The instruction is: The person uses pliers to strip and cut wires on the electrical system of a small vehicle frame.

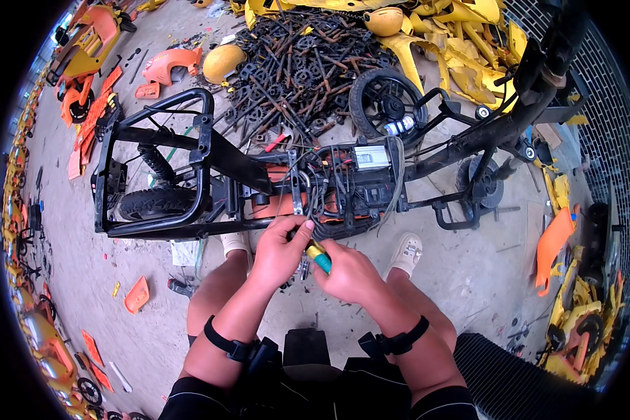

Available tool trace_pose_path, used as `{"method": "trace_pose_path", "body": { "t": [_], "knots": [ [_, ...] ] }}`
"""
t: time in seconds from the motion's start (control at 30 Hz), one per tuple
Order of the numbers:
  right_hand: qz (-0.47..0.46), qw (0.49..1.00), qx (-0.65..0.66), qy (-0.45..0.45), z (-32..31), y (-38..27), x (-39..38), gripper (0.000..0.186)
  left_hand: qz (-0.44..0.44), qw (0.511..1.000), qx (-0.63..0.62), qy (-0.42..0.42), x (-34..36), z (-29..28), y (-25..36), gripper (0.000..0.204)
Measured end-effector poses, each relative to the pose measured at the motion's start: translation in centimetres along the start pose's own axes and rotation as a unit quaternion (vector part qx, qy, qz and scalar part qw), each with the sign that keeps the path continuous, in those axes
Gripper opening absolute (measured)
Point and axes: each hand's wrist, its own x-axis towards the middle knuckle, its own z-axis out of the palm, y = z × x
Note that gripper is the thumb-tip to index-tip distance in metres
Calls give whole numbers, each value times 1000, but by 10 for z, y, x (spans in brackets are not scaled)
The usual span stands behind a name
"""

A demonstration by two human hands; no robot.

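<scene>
A black scooter frame (pixel 238 164) lies on its side across the floor in front of me. My right hand (pixel 346 269) is wrapped round a tool with a yellow and green handle (pixel 320 257); its working end is hidden. Close by on the left, my left hand (pixel 281 245) is closed at the frame's near edge, thumb and fingers pressed together. What it pinches is hidden. Just beyond both hands, a bundle of grey and black cables (pixel 320 192) runs over the frame's middle. A silver box (pixel 372 157) sits among the wiring to the right.
A large heap of rusty metal parts (pixel 294 70) lies beyond the frame, beside a loose black wheel (pixel 381 105). Yellow plastic panels (pixel 462 63) pile up at the far right. An orange piece (pixel 136 295) is on the floor at left. A black ribbed mat (pixel 504 378) lies at near right.
</scene>
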Motion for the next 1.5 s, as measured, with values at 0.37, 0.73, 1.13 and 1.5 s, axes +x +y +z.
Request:
{"method": "trace_pose_path", "body": {
  "t": [0.37,0.73,1.13,1.5],
  "knots": [
    [-14,1000,-10,11,0,-3,2,29,29,999,12,-1,2,-6,4,25],
    [-45,996,-71,18,-4,7,3,39,-8,1000,-12,-9,1,-5,2,24],
    [-79,991,-98,34,-10,24,4,38,30,999,39,14,1,9,2,24],
    [-43,996,-77,27,-8,19,0,34,-35,999,21,16,2,14,-2,24]
  ]
}}
